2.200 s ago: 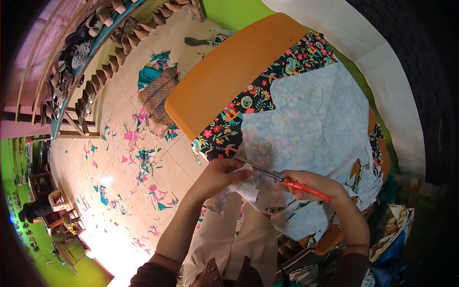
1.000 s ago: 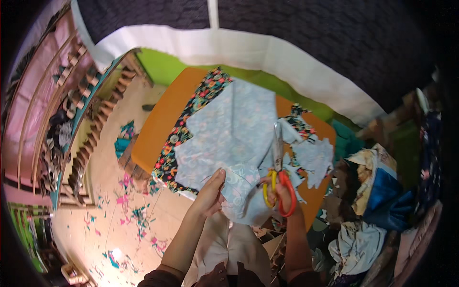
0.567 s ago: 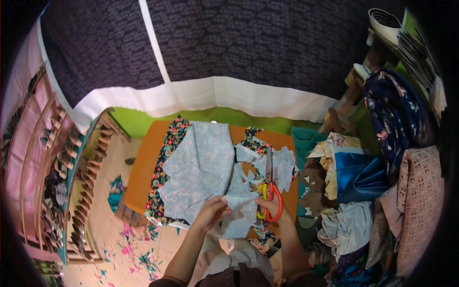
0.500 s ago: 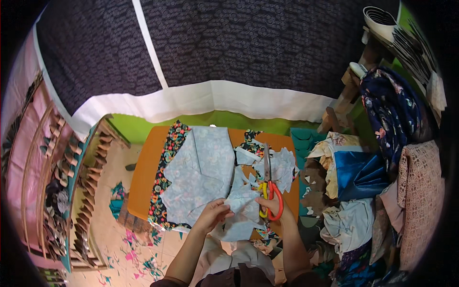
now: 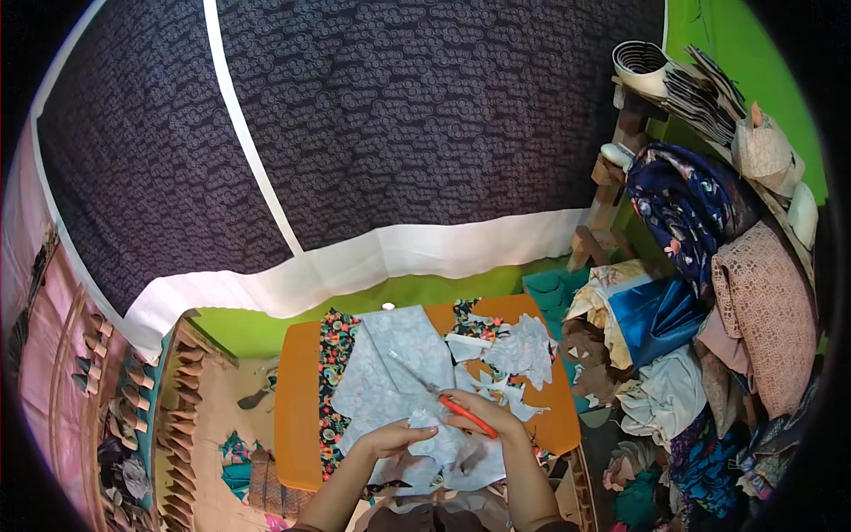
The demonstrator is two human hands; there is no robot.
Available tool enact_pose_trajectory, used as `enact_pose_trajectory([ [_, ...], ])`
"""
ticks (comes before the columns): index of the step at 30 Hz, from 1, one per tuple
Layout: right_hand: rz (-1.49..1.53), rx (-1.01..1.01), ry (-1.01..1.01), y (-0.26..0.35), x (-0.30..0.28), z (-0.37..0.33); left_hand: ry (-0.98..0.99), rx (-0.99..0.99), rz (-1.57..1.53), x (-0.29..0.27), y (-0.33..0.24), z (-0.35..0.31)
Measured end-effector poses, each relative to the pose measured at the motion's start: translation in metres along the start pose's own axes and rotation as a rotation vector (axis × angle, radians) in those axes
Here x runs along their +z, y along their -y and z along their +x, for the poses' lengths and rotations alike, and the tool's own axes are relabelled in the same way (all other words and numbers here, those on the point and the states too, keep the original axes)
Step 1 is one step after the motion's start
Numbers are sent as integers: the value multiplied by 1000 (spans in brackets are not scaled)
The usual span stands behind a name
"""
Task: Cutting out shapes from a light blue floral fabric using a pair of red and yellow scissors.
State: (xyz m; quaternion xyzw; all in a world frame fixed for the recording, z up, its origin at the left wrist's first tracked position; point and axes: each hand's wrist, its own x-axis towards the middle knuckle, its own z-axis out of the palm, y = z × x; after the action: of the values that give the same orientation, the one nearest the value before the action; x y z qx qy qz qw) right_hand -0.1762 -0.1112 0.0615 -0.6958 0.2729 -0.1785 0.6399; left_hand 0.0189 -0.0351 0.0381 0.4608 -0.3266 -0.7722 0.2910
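Right hand: ours (image 5: pixel 489 411) closes round red-handled metal scissors (image 5: pixel 467 414).
Left hand: ours (image 5: pixel 399 438) pinches pale blue cloth (image 5: pixel 423 418) near the orange rounded tabletop's (image 5: pixel 297 417) near edge.
Blades: we had them aimed at the far edge; now they slant far-left.

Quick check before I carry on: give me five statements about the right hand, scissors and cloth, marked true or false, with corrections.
1. The right hand holds the red-handled scissors. True.
2. The blades point to the picture's lower right. False: the blades point to the upper left.
3. Black floral fabric shows along the pale cloth's left side. True.
4. Blue satin lies on the table. False: the blue satin is right of the orange table.
5. Pale scraps lie on the table. True.
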Motion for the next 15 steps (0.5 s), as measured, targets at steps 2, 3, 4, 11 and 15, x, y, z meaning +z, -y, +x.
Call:
enact_pose_trajectory([
  [2,27,21,-101,6,2,7,50,0,-57,-15,-5,-4],
  [3,54,47,-195,10,4,11,49,-1,-57,-20,-9,-5],
  [4,141,167,-262,25,7,12,-21,32,-253,-20,-22,-11],
  [11,352,156,-331,4,26,11,-3,345,-993,-43,-23,-7],
  [15,551,71,-473,-11,54,14,-98,378,-1007,-19,-37,-6],
])
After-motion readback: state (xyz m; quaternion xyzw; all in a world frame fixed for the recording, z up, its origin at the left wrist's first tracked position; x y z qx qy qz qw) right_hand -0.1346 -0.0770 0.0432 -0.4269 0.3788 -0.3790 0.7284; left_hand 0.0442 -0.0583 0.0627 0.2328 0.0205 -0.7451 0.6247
